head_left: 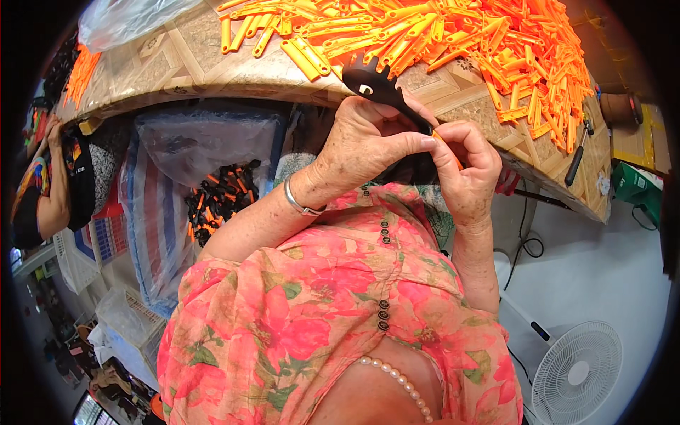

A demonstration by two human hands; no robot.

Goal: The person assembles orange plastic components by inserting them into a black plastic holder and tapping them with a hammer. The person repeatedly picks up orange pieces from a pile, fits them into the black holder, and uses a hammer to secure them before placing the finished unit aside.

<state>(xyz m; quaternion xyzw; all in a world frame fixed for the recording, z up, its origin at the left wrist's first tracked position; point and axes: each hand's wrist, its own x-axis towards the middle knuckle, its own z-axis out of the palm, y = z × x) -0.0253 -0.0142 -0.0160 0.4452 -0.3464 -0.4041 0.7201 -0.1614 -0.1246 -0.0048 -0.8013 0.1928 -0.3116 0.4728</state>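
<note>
A black pasta server with a toothed head and a hole in it points up and left, just past the table's front edge. My left hand is closed around its neck, thumb stretched along it toward the right. At the server's lower end, my right hand pinches an orange handle piece. Fingers cover most of that piece, so I cannot tell how far the two parts are joined. Beyond my hands, a large heap of orange handles spreads over the patterned table.
Left of me, a striped, plastic-lined bag holds black utensils with orange handles. Another person's arm is at the far left. A screwdriver lies at the table's right end; a white fan stands at lower right.
</note>
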